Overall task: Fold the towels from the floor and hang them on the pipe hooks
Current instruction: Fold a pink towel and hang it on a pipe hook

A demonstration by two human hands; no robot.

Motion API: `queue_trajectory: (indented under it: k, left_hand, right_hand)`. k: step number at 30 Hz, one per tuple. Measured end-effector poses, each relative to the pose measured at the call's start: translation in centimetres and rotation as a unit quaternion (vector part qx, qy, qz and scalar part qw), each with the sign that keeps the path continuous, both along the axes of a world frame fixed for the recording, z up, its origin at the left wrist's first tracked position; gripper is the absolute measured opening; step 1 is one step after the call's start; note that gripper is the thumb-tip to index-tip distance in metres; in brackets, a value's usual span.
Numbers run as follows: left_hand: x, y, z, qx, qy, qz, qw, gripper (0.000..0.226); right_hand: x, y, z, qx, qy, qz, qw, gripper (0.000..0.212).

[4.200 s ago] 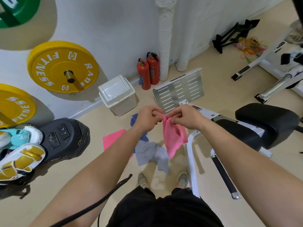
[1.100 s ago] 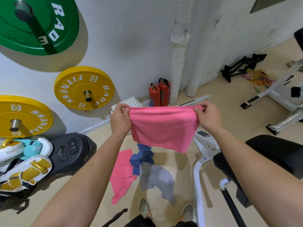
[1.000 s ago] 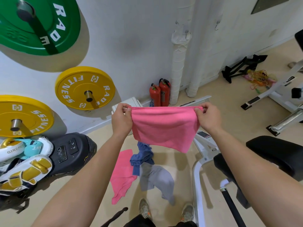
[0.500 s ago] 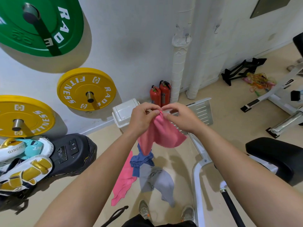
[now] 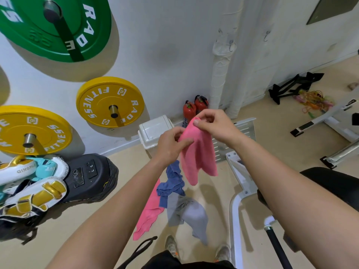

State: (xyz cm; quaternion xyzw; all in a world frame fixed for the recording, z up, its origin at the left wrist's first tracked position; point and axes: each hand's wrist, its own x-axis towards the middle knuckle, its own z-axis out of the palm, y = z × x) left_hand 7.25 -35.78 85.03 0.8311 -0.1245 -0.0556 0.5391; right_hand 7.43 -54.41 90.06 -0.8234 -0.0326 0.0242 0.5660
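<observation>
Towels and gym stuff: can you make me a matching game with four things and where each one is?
Things:
1. pink towel
2. grey towel
3. green weight plate
4. fire extinguishers

Places:
A. standing on the floor by the white pipe
B. lying on the floor near the shoes
C. high on the wall
D. held up in both hands, the left hand and the right hand

Right pairs: 1-D, 2-B, 3-C, 4-A
</observation>
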Motion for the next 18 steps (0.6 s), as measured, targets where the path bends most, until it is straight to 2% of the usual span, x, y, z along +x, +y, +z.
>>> queue_trajectory:
  k: [2, 6, 11, 14, 18]
  left_hand:
    - [-0.5, 0.2, -1.0, 0.038, 0.001, 0.001, 0.999, 0.009]
    - [-0.7, 1.0, -2.2, 0.049, 0.031, 0.020, 0.998, 0.005]
    - [-0.6, 2.0, -2.6, 0.126, 0.052, -0.031, 0.990, 0.021]
    - [-0.6, 2.4, -2.6, 0.178, 0.050, -0.047, 0.982, 0.017]
    - [-1.2, 2.8, -3.3, 0.118, 0.058, 0.005, 0.991, 0.004]
  right_hand:
    - [0.6, -0.2, 0.6, -0.021, -0.024, -0.022, 0.999, 0.006]
    - [1.7, -1.6, 1.0, -0.102, -0.063, -0.056, 0.991, 0.005]
    - [2.3, -4.0, 0.8, -0.165, -0.073, -0.112, 0.977, 0.003]
    - [2.6, -4.9, 0.5, -0.176, -0.074, -0.141, 0.971, 0.003]
    - [2.9, -5.9, 0.2, -0.184, -0.073, -0.175, 0.964, 0.009]
